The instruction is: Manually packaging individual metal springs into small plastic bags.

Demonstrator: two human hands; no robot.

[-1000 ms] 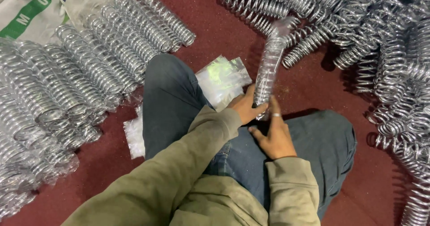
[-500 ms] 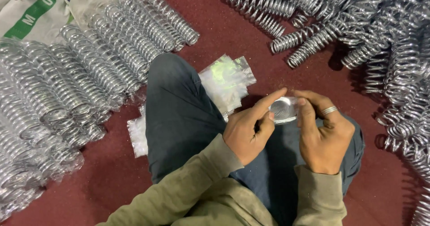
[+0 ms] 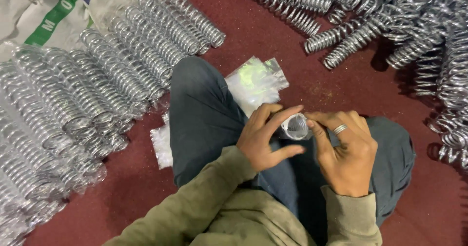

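- Head view looks down on a seated person's lap, both hands meeting over the knees above a dark red floor (image 3: 273, 36)
- The left hand (image 3: 265, 138) and right hand (image 3: 348, 151) each close their grip on a wrapped spring (image 3: 295, 126), seen end-on as a round coil in clear film; thumb and fingers of each hand pinch its rim from either side
- That spring sits between the two hands, just above the dark trousers (image 3: 204, 119), touching both sets of fingertips
- A silver ring (image 3: 340, 128) shows on a finger of the right hand
- Olive sleeves (image 3: 204, 212) cover both forearms and hide the lap below the wrists
- A stack of clear plastic bags (image 3: 256, 82) lies on the floor just beyond the left knee, flat and rectangular with a greenish glint; more of the same film (image 3: 161, 146) pokes out beside the left thigh, partly hidden by the leg
- To the left, rows of bagged springs (image 3: 73, 109) lie side by side, shiny under their film
- At upper right, a loose heap of bare springs (image 3: 390, 26) lies tangled, well apart from the hands
- In the top left corner lies a pale woven sack (image 3: 34, 17) with a green stripe and a patch of red and blue, partly under the bagged rows
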